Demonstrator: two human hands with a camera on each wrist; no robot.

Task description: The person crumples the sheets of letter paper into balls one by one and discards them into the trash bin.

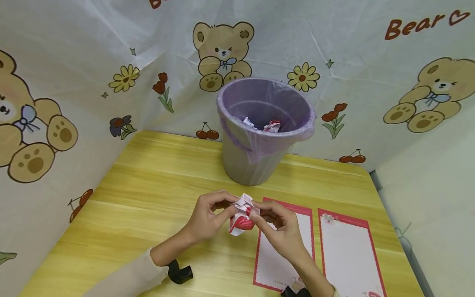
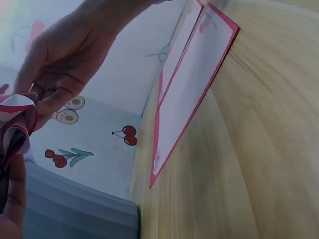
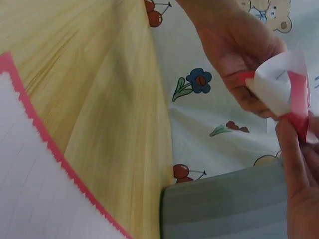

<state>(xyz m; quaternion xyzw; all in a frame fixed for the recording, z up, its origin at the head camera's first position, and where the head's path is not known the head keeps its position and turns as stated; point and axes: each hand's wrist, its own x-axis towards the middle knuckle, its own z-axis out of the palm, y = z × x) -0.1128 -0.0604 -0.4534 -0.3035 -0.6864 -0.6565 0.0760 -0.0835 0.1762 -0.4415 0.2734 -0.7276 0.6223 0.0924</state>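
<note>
A crumpled sheet of white paper with red edging (image 1: pixel 243 218) is held above the table between both hands. My left hand (image 1: pixel 210 216) pinches its left side with thumb and fingers. On the other side, my right hand (image 1: pixel 278 227) grips it, the thumb across the front. In the right wrist view the crumpled paper (image 3: pixel 286 84) shows a loose curled fold between the two hands. The left wrist view catches only part of the crumpled paper (image 2: pixel 15 124) at its left edge, with the right hand (image 2: pixel 70 55) above it.
Two flat red-bordered letter sheets, one (image 1: pixel 274 255) partly under the right arm and another (image 1: pixel 350 251), lie on the right of the wooden table (image 1: pixel 148 206). Behind the hands stands a bin (image 1: pixel 252 161) lined with a purple bag, crumpled papers (image 1: pixel 272 126) inside. A bear-print cloth (image 1: pixel 167 41) hangs behind.
</note>
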